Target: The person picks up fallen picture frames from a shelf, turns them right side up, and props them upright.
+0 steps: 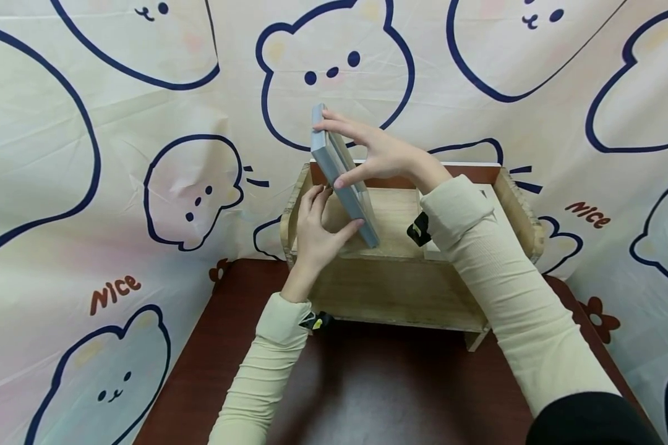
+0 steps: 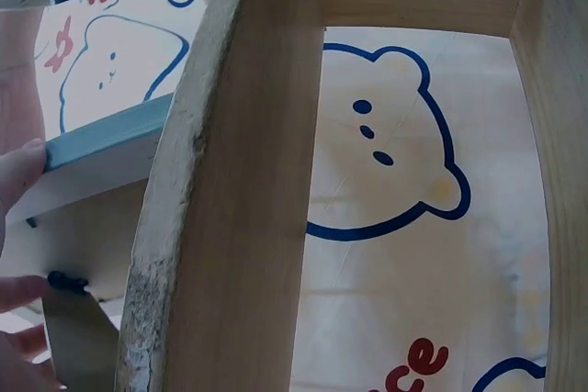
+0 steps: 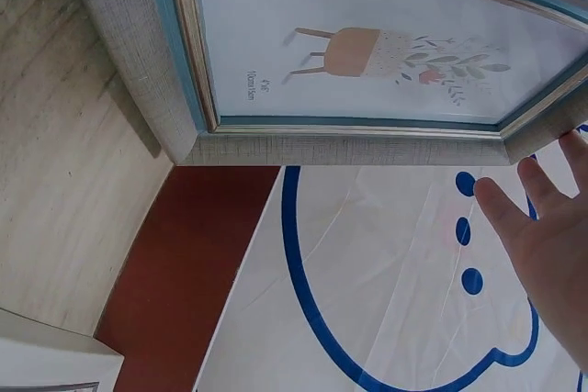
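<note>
Both hands hold a picture frame (image 1: 324,154), tilted on edge above the left part of a wooden shelf (image 1: 401,290). The left hand (image 1: 318,244) has its thumb on the frame's lower edge, with its fingers behind. From the upper right, the right hand (image 1: 386,151) spans the frame, fingertips at the top edge and thumb lower down on its side. A grey and blue border (image 3: 349,149) surrounds a print of a plant on a small stool in the right wrist view. At the back, the left wrist view shows a stand (image 2: 78,328) near the left fingers.
The shelf's raised left side (image 1: 292,216) and right side (image 1: 520,216) flank its top board. A white flat object (image 1: 495,204) lies at the right end of it, partly behind the right sleeve. Dark red table (image 1: 211,352) below; patterned cloth (image 1: 189,111) behind.
</note>
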`<state>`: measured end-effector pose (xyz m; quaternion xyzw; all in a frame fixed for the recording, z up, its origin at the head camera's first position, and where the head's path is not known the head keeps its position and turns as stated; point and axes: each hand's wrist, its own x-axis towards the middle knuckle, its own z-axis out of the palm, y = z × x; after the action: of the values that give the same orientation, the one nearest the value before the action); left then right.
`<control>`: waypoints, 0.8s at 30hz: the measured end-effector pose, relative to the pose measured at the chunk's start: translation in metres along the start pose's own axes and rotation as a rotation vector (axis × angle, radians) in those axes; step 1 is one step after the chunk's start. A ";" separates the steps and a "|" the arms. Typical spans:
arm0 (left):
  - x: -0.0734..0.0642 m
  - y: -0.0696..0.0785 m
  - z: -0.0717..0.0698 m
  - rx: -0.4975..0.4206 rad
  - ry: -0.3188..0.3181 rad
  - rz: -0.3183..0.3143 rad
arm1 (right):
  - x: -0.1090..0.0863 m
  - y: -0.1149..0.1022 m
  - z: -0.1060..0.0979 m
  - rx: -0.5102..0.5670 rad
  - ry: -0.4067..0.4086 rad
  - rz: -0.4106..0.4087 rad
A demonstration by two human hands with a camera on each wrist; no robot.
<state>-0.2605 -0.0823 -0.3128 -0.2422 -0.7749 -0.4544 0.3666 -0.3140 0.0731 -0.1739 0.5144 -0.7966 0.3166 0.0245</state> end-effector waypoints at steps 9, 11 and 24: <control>0.005 -0.003 -0.004 -0.083 -0.067 -0.061 | 0.000 -0.004 0.000 -0.088 0.013 0.016; 0.005 -0.004 -0.005 -0.095 -0.072 -0.066 | 0.001 -0.005 0.001 -0.118 0.014 0.026; 0.010 -0.009 -0.017 -0.095 -0.154 -0.184 | 0.010 -0.010 0.004 -0.280 0.068 0.121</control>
<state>-0.2677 -0.1008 -0.3041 -0.2212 -0.7974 -0.5023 0.2508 -0.3092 0.0597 -0.1684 0.4460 -0.8612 0.2207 0.1038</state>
